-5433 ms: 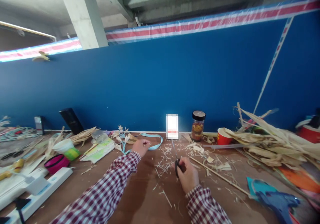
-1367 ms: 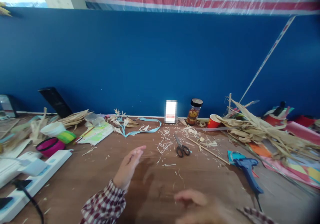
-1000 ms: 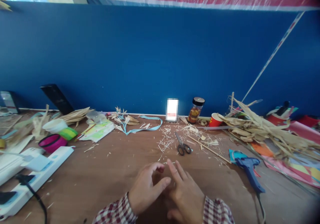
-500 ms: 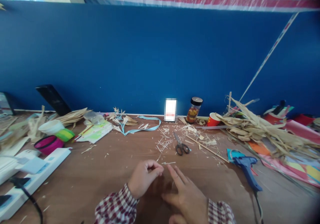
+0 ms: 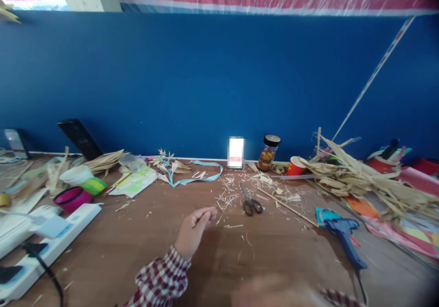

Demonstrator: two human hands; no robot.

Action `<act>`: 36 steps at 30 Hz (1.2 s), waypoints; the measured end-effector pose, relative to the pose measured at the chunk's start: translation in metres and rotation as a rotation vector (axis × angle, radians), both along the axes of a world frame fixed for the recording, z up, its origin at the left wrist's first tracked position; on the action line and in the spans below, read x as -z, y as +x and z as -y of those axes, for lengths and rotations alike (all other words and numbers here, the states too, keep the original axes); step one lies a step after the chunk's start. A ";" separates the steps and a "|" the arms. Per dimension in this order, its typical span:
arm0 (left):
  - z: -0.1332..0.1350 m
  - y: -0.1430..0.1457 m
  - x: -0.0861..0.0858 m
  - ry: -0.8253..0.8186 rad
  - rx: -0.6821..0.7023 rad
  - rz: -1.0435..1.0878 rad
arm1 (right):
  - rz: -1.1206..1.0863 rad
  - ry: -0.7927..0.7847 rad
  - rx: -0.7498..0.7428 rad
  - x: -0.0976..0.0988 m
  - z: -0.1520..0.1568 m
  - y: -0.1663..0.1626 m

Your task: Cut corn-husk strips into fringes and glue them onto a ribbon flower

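My left hand is held over the middle of the brown table, its thumb pressed against the fingers in a pinch. Whatever lies between the fingertips, if anything, is too small to make out. My right hand shows only as a smear of motion at the bottom edge, so its fingers cannot be read. Beyond the left hand lie pale straw clippings. A pair of scissors with dark handles rests to their right, its blades pointing away from me.
A blue glue gun and dried corn husks lie on the right. A lidded jar, a red cup and a lit, blurred-out screen stand along the blue partition. On the left is a white power strip.
My right hand has dropped from beside the left hand to the bottom edge and is now blurred. The left hand has moved slightly left and away from me, still pinched.
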State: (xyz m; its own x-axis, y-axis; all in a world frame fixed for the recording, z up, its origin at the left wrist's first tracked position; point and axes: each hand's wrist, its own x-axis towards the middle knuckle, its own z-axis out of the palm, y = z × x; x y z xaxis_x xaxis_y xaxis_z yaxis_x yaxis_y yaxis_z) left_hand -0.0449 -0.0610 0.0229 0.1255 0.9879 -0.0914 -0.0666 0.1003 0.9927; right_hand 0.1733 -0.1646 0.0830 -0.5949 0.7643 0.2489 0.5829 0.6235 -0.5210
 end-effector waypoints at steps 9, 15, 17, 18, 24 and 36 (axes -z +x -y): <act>0.045 0.043 -0.039 -0.290 0.151 0.503 | -0.032 0.314 0.063 0.048 -0.078 -0.063; 0.065 0.015 -0.061 -0.001 0.210 0.300 | -0.156 0.230 0.526 0.075 -0.112 -0.014; 0.067 0.015 -0.055 0.304 0.085 0.087 | -0.391 0.104 0.575 0.072 -0.107 -0.017; 0.066 0.018 -0.048 0.431 0.035 -0.059 | -0.500 -0.002 0.538 0.068 -0.101 -0.024; 0.049 0.041 -0.001 0.877 0.281 -0.711 | -0.812 -0.487 0.137 0.022 -0.064 -0.062; 0.023 -0.036 0.012 0.565 -0.137 -0.930 | -0.550 -0.260 0.254 0.002 -0.072 -0.019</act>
State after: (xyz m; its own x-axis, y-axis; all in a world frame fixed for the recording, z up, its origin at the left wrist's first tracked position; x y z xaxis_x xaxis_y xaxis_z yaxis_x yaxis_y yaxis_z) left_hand -0.0813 -0.0839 0.0111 0.1279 0.9173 0.3771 0.7566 -0.3361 0.5608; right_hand 0.1547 -0.0922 0.0806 -0.2269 0.9403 0.2536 0.3012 0.3153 -0.8999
